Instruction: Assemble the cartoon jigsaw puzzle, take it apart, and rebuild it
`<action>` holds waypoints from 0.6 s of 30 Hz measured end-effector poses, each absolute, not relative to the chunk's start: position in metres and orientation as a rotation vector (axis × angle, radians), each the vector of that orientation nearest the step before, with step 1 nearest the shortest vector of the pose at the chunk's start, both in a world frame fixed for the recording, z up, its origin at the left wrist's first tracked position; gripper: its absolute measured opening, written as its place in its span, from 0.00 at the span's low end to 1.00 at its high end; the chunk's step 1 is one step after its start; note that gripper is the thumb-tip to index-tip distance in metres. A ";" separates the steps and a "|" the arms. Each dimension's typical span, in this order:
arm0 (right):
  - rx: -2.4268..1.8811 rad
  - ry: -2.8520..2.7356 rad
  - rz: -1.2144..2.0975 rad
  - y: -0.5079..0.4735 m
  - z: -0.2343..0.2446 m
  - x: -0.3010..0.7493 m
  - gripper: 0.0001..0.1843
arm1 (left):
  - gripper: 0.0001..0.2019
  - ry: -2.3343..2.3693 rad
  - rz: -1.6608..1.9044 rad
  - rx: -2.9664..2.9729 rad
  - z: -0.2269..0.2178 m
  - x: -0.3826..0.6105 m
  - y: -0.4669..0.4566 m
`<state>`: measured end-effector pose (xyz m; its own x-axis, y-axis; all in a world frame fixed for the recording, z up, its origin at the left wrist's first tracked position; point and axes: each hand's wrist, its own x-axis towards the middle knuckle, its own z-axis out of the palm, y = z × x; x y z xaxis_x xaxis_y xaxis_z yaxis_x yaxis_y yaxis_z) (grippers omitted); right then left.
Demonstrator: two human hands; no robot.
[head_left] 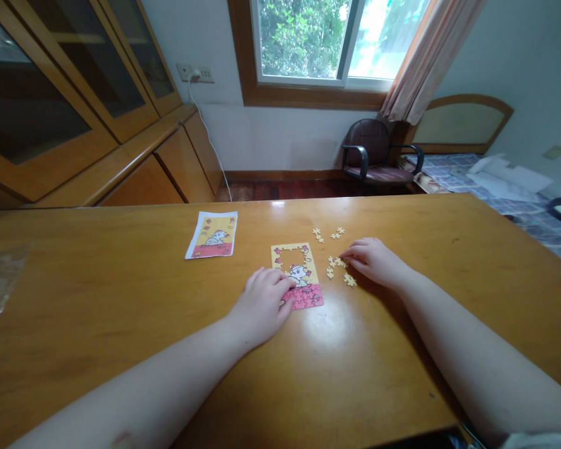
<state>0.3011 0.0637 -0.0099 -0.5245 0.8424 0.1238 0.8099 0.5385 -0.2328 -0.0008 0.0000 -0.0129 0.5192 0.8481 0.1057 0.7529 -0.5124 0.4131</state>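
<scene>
The left hand (267,302) lay half-spread and relaxed, its fingers resting on the left side of a jigsaw puzzle (303,280); the right hand (376,260) bent its fingertips over loose yellow pieces (339,262), and I couldn't make out whether it pinched one. A glossy wooden table (121,299) stood before the window (303,37) and an armchair (369,146). The puzzle, gapped near its top, sat between both hands.

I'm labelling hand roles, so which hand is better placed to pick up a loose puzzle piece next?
Likely the right hand: its fingertips are at the loose pieces, while the left hand rests on the puzzle, farther from them.
</scene>
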 end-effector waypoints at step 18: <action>-1.354 -2.500 0.340 0.062 -0.002 0.303 0.13 | 0.10 1.299 0.480 2.477 -0.011 -0.002 0.002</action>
<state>0.3028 0.0619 -0.0016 -0.5227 0.8426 0.1299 0.7774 0.5336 -0.3331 -0.0022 0.0016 -0.0114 0.5350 0.8312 0.1515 0.7301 -0.5451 0.4122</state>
